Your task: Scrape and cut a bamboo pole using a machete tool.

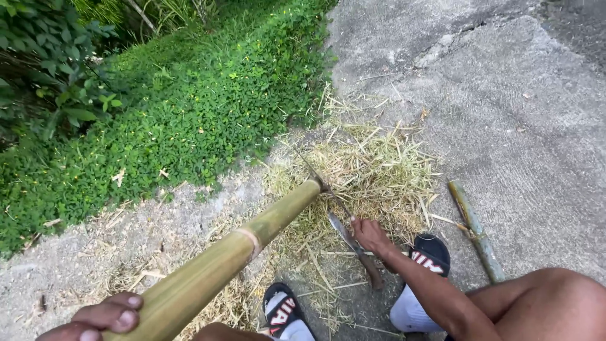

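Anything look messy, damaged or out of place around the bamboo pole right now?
Yes: pale dry bamboo shavings lie strewn over the grey concrete ground at the far end of the thick green-yellow bamboo pole. A short cut green bamboo piece lies loose to the right.

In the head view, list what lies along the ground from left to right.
Leafy bush → green ground cover → left hand on the bamboo pole → knife under the right hand → straw pile → short bamboo piece → bare concrete.

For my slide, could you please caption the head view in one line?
Left hand steadies a bamboo pole while the right hand touches a knife over bamboo shavings on concrete.
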